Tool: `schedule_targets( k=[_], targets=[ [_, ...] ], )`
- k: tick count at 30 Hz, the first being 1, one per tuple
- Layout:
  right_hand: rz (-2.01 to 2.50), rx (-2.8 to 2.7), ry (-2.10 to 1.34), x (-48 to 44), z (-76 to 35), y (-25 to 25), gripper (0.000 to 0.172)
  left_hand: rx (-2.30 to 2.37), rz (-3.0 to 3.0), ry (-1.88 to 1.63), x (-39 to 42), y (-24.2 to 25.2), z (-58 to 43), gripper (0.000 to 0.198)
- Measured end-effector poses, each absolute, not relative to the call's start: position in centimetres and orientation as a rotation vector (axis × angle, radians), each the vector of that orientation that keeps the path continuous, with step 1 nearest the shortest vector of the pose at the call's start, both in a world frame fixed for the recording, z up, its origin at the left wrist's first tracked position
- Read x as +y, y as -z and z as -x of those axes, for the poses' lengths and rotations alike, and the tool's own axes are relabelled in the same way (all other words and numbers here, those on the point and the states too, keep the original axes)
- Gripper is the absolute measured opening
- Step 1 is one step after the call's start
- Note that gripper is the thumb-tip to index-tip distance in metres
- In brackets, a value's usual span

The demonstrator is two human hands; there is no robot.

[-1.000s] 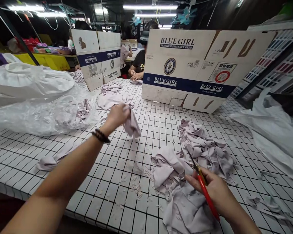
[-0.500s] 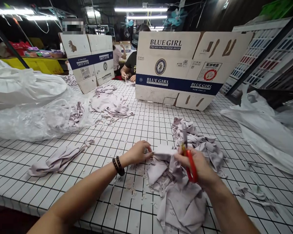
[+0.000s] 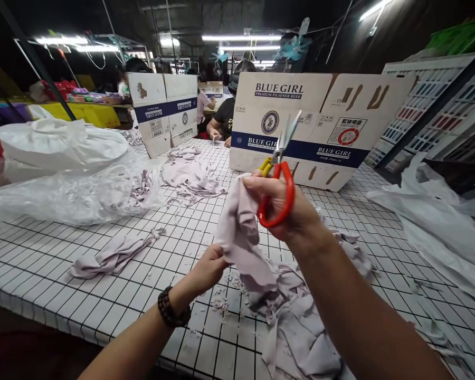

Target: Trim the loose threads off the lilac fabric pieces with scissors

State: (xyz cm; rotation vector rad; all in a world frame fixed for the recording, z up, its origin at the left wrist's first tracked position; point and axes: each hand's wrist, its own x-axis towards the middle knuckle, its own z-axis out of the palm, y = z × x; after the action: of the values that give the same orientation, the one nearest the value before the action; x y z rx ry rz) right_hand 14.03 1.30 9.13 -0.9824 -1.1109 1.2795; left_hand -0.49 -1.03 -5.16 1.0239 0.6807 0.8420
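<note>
A pale mauve cloth piece [image 3: 241, 237] hangs raised over the table between my two hands. My right hand [image 3: 288, 206] pinches its upper end and also holds scissors with red handles [image 3: 287, 192], whose blades point up with their tips apart. Lower and to the left, my left hand [image 3: 211, 268] is closed on the cloth's lower left edge; dark beads circle that wrist. Under my right forearm lies a heap of similar cloth [image 3: 301, 332], with small scraps [image 3: 220, 305] beside it.
Two white cardboard panels [image 3: 279, 119] stand across the table [image 3: 134, 311]. Clear plastic and a white sack [image 3: 63, 148] are at the left, a white bag [image 3: 435, 206] at the right. More cloth [image 3: 113, 253] lies at left. A person [image 3: 221, 124] sits beyond the panels.
My right hand has risen with the scissors and one end of the cloth, now stretched upward. My left hand has moved slightly left and down. The camera view has shifted.
</note>
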Motion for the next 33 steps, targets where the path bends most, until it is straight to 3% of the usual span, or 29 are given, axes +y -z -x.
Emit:
schedule_targets(
  k=[6, 11, 20, 24, 27, 30, 33],
  targets=[
    [1.341, -1.091, -1.388, 4.8, -13.5, -4.3, 0.017, 0.924, -0.606, -0.794, -2.0, 9.0, 3.5, 0.014],
    [1.676, -1.186, -1.311, 4.1, -15.9, 0.5, 0.017, 1.012, -0.509, -0.810, -1.9, 8.8, 6.6, 0.042],
    [2.045, -1.461, -1.244, 3.2, -15.7, 5.1, 0.018, 1.405, -1.096, -0.805, -2.7, 9.9, 7.8, 0.054],
    [2.142, -1.477, -1.155, 4.2, -14.2, 6.4, 0.021, 1.716, -1.610, -0.953, -3.0, 9.0, 6.2, 0.047],
    [2.087, -1.467, -1.177, 5.2, -12.7, 6.2, 0.026, 1.659, -1.905, -0.829, -2.7, 8.2, 3.9, 0.043],
    [1.906, -1.516, -1.228, 5.4, -11.3, 4.7, 0.025, 1.636, -1.853, -0.777, -1.7, 8.2, 2.2, 0.036],
    [1.734, -1.570, -1.238, 5.2, -10.9, 2.6, 0.012, 1.666, -1.679, -0.815, -0.3, 8.4, 3.1, 0.020]
  ],
)
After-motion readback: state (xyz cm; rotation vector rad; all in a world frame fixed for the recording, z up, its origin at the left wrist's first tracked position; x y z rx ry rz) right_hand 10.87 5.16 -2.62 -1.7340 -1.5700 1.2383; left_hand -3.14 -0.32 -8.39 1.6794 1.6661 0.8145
